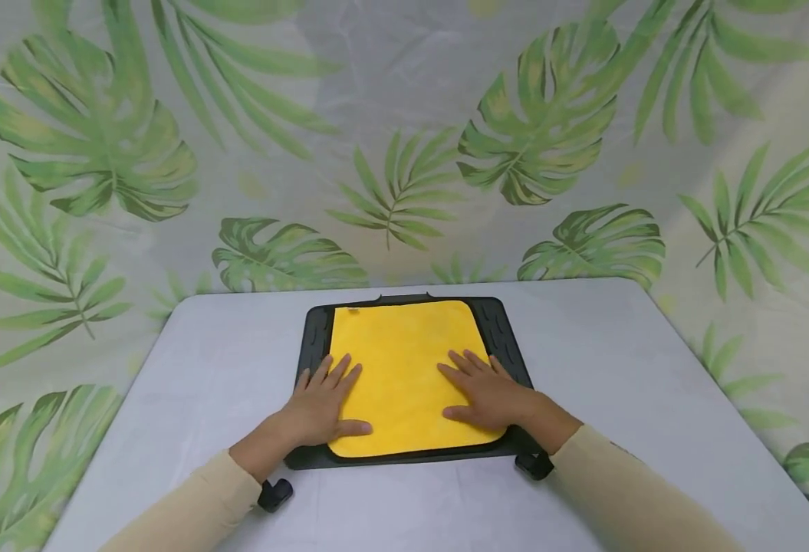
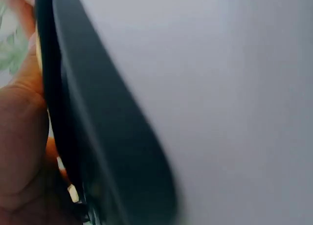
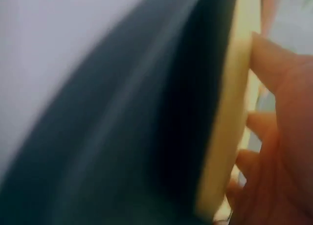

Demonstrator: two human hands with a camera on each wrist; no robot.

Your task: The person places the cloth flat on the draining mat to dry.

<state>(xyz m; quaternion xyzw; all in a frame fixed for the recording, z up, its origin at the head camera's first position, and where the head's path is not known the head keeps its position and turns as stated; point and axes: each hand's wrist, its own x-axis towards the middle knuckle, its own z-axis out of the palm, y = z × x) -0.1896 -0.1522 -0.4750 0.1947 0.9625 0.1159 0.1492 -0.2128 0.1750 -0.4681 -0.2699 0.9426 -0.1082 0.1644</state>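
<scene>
A yellow cloth point(image 1: 404, 368) lies flat over a black tray-like board point(image 1: 317, 326) with rounded corners. On the cloth's left part rests my left hand point(image 1: 321, 406), fingers spread, its outer fingers reaching the board's rim. My right hand point(image 1: 488, 395) presses on the cloth's right side, also with spread fingers. In the left wrist view the dark board edge point(image 2: 112, 122) runs beside my thumb. The right wrist view has my fingertips touching the yellow cloth point(image 3: 230, 102) above the dark rim point(image 3: 117, 117). What lies under the cloth is hidden.
The board sits on a white-covered table point(image 1: 238, 353), near the middle of its far half. A leaf-patterned curtain point(image 1: 404, 153) hangs behind the table's back edge. A black wrist camera point(image 1: 275, 495) hangs beneath my left wrist, another point(image 1: 534, 465) beneath my right.
</scene>
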